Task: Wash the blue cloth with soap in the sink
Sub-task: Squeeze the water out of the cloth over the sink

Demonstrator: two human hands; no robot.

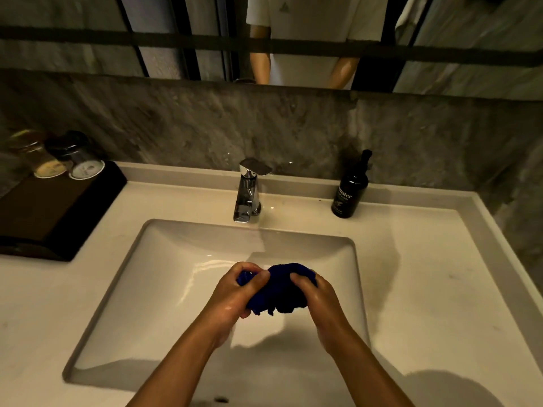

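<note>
The blue cloth (280, 292) is bunched into a wet wad, held over the middle of the white rectangular sink (152, 259). My left hand (235, 292) grips its left end, with a bit of cloth poking out above the fingers. My right hand (317, 295) grips its right side. Both hands look wet and glossy. A dark soap bottle (349, 189) with a pump stands on the counter at the back right of the basin. The chrome tap (248, 192) stands behind the basin, and no water stream is visible from it.
A dark tray (58, 212) with two upturned glasses (73, 160) sits on the counter at the left. A grey stone backsplash and a mirror showing a person's reflection rise behind the sink. White counter (426, 274) runs to the right of the basin.
</note>
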